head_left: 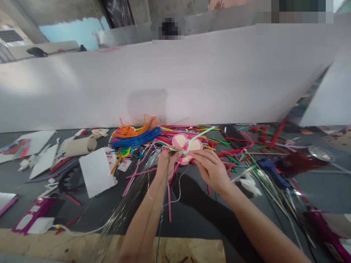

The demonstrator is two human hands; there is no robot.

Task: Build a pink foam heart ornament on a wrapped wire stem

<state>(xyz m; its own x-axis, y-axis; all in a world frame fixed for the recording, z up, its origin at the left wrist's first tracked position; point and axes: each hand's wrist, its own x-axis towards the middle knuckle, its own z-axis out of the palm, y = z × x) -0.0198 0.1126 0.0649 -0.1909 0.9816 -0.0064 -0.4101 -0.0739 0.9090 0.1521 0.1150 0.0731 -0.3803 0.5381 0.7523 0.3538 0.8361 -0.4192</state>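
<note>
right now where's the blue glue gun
In the head view, the blue glue gun lies to the right of the right hand, among thin sticks and just left of the red jar with a silver lid.

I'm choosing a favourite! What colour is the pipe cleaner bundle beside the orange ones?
A blue bundle, best in the head view.

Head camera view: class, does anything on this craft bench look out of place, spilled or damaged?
A glass jar of dark red contents appears to lie on its side on the right of the bench, its silver lid facing sideways, which looks odd for a jar.
</note>
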